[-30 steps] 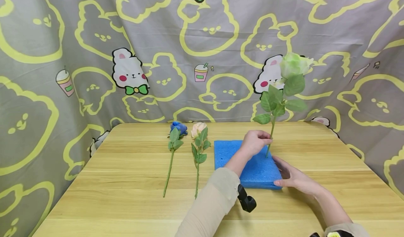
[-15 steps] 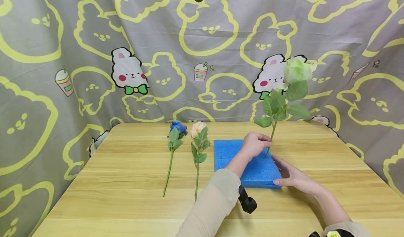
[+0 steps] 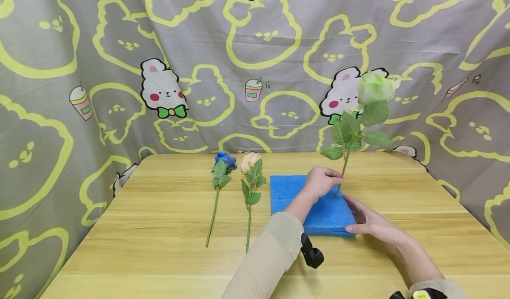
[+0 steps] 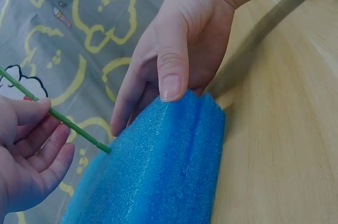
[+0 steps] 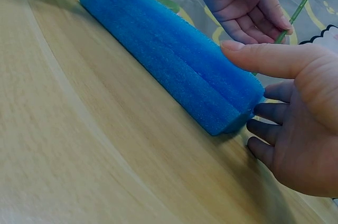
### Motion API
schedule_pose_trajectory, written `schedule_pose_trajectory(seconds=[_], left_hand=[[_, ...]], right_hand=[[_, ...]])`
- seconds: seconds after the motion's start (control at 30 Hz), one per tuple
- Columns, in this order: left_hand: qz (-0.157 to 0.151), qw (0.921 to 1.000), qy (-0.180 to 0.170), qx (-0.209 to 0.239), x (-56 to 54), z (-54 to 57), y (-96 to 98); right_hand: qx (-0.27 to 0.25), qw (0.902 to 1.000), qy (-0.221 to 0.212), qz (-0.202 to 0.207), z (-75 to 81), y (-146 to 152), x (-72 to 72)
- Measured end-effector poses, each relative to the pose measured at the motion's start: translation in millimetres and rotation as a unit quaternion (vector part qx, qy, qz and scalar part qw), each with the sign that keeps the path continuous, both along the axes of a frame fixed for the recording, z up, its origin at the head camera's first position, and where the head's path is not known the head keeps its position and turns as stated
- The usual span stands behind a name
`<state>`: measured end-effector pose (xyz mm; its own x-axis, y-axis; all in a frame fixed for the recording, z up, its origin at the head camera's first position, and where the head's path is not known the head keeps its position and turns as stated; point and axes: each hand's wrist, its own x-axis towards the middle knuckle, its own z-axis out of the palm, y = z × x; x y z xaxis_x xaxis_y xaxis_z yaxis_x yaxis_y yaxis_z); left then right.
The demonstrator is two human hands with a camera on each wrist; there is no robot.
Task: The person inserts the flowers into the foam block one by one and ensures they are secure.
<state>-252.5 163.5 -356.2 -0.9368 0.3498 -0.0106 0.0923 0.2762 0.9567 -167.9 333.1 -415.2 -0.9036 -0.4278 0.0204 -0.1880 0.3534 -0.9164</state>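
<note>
Patterned grey curtain (image 3: 207, 86) hangs behind a light wood surface (image 3: 159, 263), forming the backdrop. Blue foam (image 3: 326, 215) lies flat on the right half of the surface. To its left, apart from it, lie the blue rose (image 3: 224, 182) and the cream rose (image 3: 255, 198), side by side, blooms toward the curtain.

Green rose (image 3: 350, 124): stands over the foam, leaning slightly right. Its stem (image 4: 79, 129) meets the top of the foam near the right edge; whether the tip sits below the top cannot be told.

Handling, as judged: the rose looks light and top-heavy, with soft petals and leaves and a thin, fairly stiff stem. Proper hold is low on the bare stem, clear of the foliage. The foam appears light and yielding, liable to dent or slide unless braced.

Left hand (image 3: 320, 183): fingertips pinch the lower stem, just above the foam; bloom and leaves rise well above this hand. Right hand (image 3: 374, 224): spread wide at the foam's near right corner, thumb against the near edge, fingers along the right side. The stem's foot lies between the two hands.
</note>
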Motion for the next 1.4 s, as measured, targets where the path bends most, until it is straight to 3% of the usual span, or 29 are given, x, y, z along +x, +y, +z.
schedule_pose_trajectory(seconds=[0.2,0.53,0.87,1.17,1.4], left_hand=[[-0.007,1.0,0.003,-0.001,1.4,0.8,-2.4],[-0.008,0.9991,-0.009,0.041,3.0,0.9,-12.9],[-0.001,0.997,-0.005,0.078,1.9,7.7,-38.2],[-0.016,0.9936,0.015,0.111,0.7,17.7,-67.6],[0.001,0.9924,0.032,0.119,-0.6,28.3,-92.5]], right_hand=[[0.002,1.0,-0.001,0.002,0.4,-0.1,-0.2],[0.008,0.9999,0.01,-0.003,-0.2,0.4,1.2],[0.0,1.0,0.007,0.003,-0.5,0.6,0.4],[-0.003,1.0,0.006,0.001,0.3,1.0,1.6],[-0.005,1.0,0.006,0.004,0.4,0.8,1.9]])
